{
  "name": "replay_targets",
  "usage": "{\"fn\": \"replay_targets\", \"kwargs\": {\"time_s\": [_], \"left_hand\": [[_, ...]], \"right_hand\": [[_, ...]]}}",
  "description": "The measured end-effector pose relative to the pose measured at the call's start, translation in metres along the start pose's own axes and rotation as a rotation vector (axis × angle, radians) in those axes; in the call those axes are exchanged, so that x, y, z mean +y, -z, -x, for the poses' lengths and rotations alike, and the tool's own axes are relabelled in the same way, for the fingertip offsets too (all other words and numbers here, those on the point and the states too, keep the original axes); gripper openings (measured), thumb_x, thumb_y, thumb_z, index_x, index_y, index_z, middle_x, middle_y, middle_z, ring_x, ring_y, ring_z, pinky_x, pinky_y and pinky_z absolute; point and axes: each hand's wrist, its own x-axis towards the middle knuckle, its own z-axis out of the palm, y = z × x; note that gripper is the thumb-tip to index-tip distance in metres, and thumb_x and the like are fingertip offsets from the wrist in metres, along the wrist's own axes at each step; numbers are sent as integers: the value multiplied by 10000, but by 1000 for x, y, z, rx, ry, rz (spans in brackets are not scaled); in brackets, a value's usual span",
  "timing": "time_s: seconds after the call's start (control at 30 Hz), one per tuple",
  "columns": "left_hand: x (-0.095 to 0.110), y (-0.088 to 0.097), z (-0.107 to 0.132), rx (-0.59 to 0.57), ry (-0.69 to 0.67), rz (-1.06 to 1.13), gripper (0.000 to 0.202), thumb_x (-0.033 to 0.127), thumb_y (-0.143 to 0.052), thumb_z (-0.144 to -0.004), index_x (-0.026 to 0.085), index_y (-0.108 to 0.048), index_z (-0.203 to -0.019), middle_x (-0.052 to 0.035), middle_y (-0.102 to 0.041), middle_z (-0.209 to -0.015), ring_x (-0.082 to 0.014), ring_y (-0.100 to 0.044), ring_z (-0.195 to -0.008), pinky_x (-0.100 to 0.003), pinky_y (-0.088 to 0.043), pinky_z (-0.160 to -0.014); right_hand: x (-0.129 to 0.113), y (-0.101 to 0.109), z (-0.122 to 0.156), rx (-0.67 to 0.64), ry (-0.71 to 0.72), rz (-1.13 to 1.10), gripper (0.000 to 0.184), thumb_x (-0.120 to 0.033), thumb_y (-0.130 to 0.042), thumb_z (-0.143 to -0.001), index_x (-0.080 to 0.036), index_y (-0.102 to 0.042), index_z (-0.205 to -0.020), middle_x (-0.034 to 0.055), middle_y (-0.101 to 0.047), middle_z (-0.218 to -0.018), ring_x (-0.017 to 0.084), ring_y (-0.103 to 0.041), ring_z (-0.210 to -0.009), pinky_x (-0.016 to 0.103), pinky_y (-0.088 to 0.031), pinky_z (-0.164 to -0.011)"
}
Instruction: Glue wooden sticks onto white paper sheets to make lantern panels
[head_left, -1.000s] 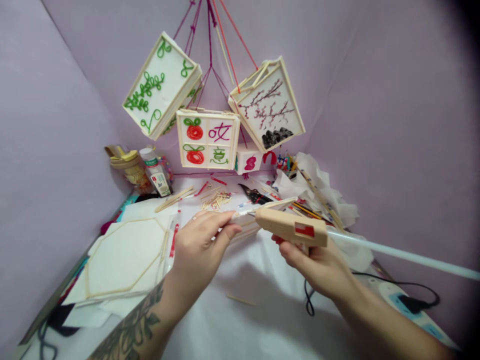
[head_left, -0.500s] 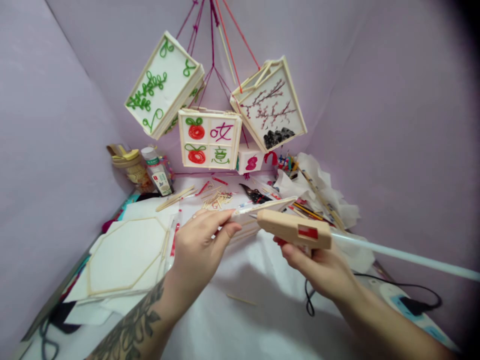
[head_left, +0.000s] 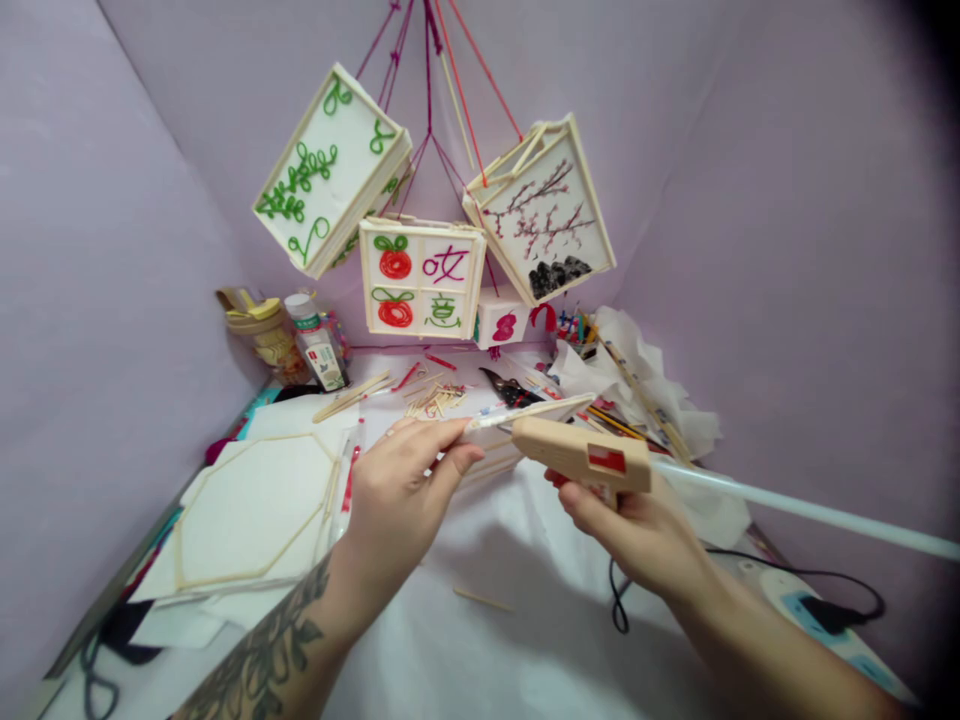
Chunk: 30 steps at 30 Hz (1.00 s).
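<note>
My left hand pinches a thin wooden stick that points right, above the white-covered table. My right hand grips a tan hot glue gun, its nozzle touching the stick near my left fingertips. A long white glue stick juts out of the gun's back to the right. The gun's trigger finger is partly hidden under the body.
A hexagonal paper-and-stick frame lies at the left. Decorated lantern panels hang at the back. Glue bottle, black pliers, loose sticks, crumpled paper and a power strip with cable surround the hands.
The glue gun has shifted slightly left along the stick and back; both hands stay nearly where they were.
</note>
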Motion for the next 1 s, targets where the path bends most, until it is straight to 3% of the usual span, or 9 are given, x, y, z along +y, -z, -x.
{"fn": "replay_targets", "kwargs": {"time_s": [0.23,0.47,0.67,1.0], "left_hand": [[0,0,0,0,-4,7,126,196,-731,-833,198,-701,-955,-30,-760,-890,-154,-698,-795,-274,-572,-757],[0,0,-1,6,1,-5,113,196,-725,-836,204,-701,-946,-12,-749,-839,-145,-688,-746,-264,-559,-725],[-1,1,0,2,-3,-7,118,200,-723,-842,204,-692,-955,-17,-755,-878,-151,-696,-781,-269,-561,-738],[1,1,-1,-5,-11,-10,122,200,-726,-840,193,-684,-955,-21,-754,-879,-148,-695,-784,-257,-555,-744]], "right_hand": [[2,-1,0,24,-5,-10,249,-435,-584,-888,-209,-685,-918,61,-684,-842,213,-644,-744,332,-565,-638],[5,0,2,22,-49,-5,276,-457,-587,-876,-202,-685,-917,61,-673,-822,188,-608,-680,277,-516,-528],[11,-1,3,17,-99,-4,348,-506,-556,-892,-195,-651,-768,18,-578,-653,161,-539,-590,266,-466,-496],[10,0,2,12,-133,-1,374,-520,-541,-897,-204,-579,-701,7,-514,-627,157,-490,-584,274,-427,-489]]}}
